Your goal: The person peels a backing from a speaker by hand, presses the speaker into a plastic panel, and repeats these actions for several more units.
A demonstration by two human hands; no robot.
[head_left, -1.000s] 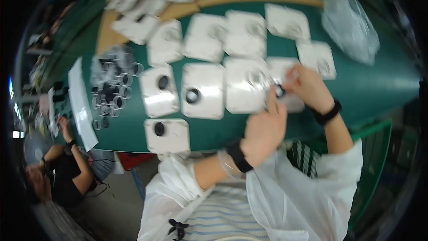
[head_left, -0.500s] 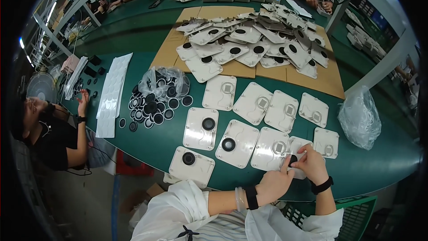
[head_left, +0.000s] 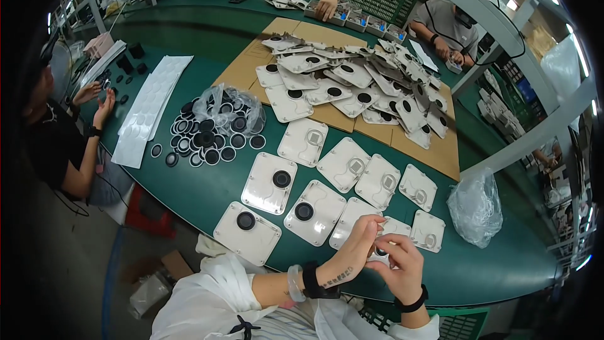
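My left hand [head_left: 353, 247] and my right hand [head_left: 402, 269] meet over the front row of white plastic panels. Between the right thumb and fingers shows part of a small black round piece [head_left: 381, 252]. The left fingers are drawn together beside it, and whatever they pinch is hidden. Beneath the hands, a white panel [head_left: 396, 228] is partly covered, as is its left neighbour [head_left: 347, 219]. Farther left, three panels bear black rings [head_left: 304, 211]. Behind and to the right lie several panels with bare round grilles [head_left: 377, 182].
A heap of white panels [head_left: 352, 82] covers cardboard [head_left: 434, 152] at the back. Loose black rings [head_left: 204, 138] with a clear bag lie left, beside white sheets [head_left: 151, 110]. A plastic bag [head_left: 476, 208] sits right. A co-worker [head_left: 72, 145] is at the left; others work across the table.
My hands have drawn closer together, and the black piece has come up off the panel between my fingers. The view has turned. The left co-worker's hands have come together.
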